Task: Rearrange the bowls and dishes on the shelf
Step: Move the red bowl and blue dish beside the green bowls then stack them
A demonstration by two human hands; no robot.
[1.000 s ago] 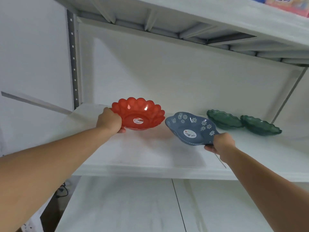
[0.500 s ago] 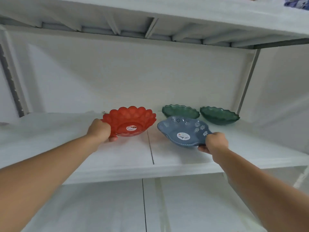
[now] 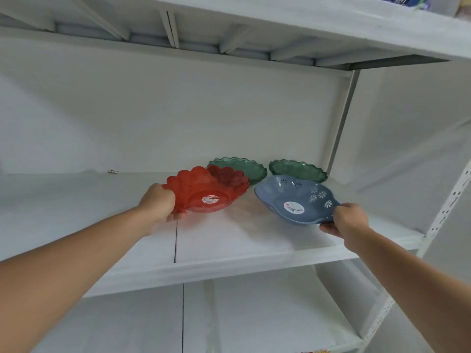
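Note:
My left hand (image 3: 163, 203) grips the near-left rim of a red scalloped plastic bowl (image 3: 204, 192), tilted toward me above the white shelf (image 3: 229, 240). My right hand (image 3: 348, 219) holds the near-right edge of a blue dish (image 3: 293, 200) with white flower prints, also tilted and lifted. Behind them two green wavy-edged dishes sit side by side at the back right of the shelf, the left one (image 3: 242, 168) partly covered by the red bowl, the right one (image 3: 298, 169) partly covered by the blue dish.
The shelf above (image 3: 280, 19) hangs low over the dishes. A white upright post (image 3: 341, 118) and a perforated rail (image 3: 448, 202) bound the right end. A seam (image 3: 175, 240) splits the shelf boards. A lower shelf (image 3: 254, 322) lies beneath.
Both hands have carried the red bowl and the blue dish to the right, closer to the two green dishes, which they now overlap. My view has swung right as well.

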